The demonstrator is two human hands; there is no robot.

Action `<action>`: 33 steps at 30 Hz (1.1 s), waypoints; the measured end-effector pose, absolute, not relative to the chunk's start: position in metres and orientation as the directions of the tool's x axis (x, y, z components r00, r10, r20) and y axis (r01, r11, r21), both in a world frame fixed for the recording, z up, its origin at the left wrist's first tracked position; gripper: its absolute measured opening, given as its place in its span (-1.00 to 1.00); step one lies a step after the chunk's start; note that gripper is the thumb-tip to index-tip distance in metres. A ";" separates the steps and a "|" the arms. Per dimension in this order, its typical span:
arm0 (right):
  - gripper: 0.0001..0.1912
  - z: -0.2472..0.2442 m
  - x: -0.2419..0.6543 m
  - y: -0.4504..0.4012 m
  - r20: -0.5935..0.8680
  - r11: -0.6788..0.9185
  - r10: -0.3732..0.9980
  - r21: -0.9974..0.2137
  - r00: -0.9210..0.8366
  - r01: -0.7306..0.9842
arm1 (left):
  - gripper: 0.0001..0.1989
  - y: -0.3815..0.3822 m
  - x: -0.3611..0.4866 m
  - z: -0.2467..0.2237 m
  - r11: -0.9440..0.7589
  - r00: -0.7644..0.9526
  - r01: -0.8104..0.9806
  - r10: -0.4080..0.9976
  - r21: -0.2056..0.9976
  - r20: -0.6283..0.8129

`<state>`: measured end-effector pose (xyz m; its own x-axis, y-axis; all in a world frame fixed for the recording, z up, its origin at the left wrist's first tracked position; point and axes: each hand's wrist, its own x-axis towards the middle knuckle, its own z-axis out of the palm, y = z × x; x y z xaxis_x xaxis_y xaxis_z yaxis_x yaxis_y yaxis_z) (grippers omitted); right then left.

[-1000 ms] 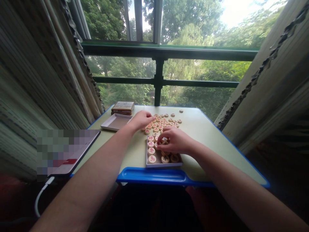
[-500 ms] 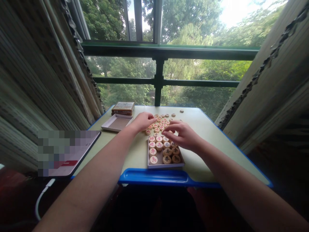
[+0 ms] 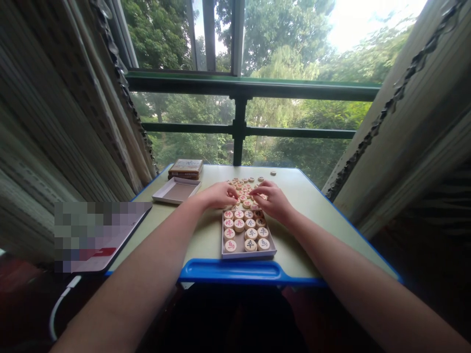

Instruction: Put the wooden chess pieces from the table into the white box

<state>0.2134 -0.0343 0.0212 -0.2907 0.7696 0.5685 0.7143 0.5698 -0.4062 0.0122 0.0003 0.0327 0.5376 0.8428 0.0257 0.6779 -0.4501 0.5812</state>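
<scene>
While left hand point(image 3: 219, 195) and right hand point(image 3: 273, 202) curl over the loose xiangqi pieces point(image 3: 243, 189), fingertips down, any pinch unclear, the tray point(image 3: 248, 255) just nearer holds rows of pieces point(image 3: 245, 229).

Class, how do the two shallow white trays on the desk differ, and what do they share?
The front tray holds wooden xiangqi pieces; the left tray shows its bare floor. The front tray sits by the blue lip; the left tray beside a cardboard box. Both are rectangular.
</scene>
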 end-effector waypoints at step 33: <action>-0.80 0.021 0.214 -0.036 0.687 0.711 0.630 -0.324 -0.362 0.624 | -0.61 -0.005 0.017 0.042 -0.295 0.538 0.284 0.836 0.912 0.103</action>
<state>0.2138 -0.0358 0.0210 -0.3616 0.6304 0.6869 0.6237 0.7112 -0.3243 0.0167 -0.0045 0.0419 0.5383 0.8364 0.1031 0.2836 -0.2949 0.9125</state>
